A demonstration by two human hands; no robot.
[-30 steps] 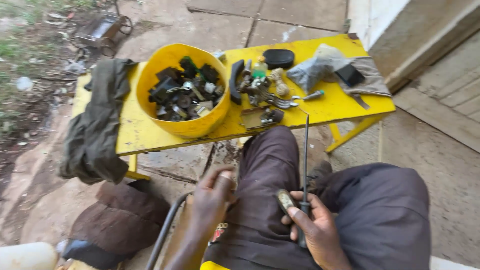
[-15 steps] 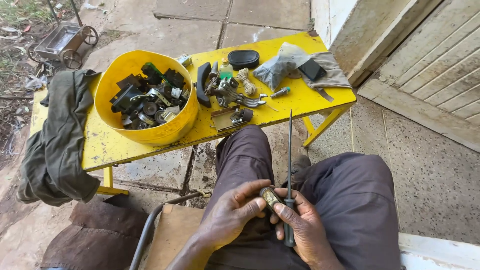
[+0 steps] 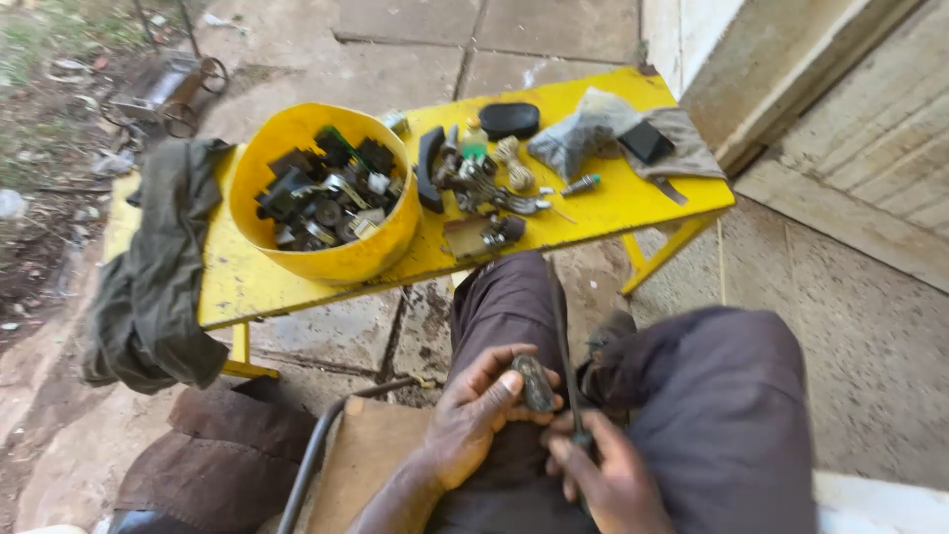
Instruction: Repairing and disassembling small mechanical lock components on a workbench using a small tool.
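The small dark metal part [image 3: 537, 383] now sits pinched between the thumb and curled fingertips of the left hand [image 3: 474, 420], over the person's lap; a second ago it lay on the right hand's side and the left hand rested apart on the thigh. So the part has been passed across and the left hand has closed on it, steadying it for the tool. Just right of those fingers the right hand [image 3: 603, 480] wraps shut around the handle of a long thin rod-like tool [image 3: 563, 341], whose shaft rises past the part toward the knees; the tool stays upright as before. Beyond the fingers, well apart, stands the yellow table [image 3: 633, 203], bearing a yellow bowl [image 3: 336, 262] of dark parts and scattered hardware. A dark green cloth [image 3: 153, 277] hangs off its left end.
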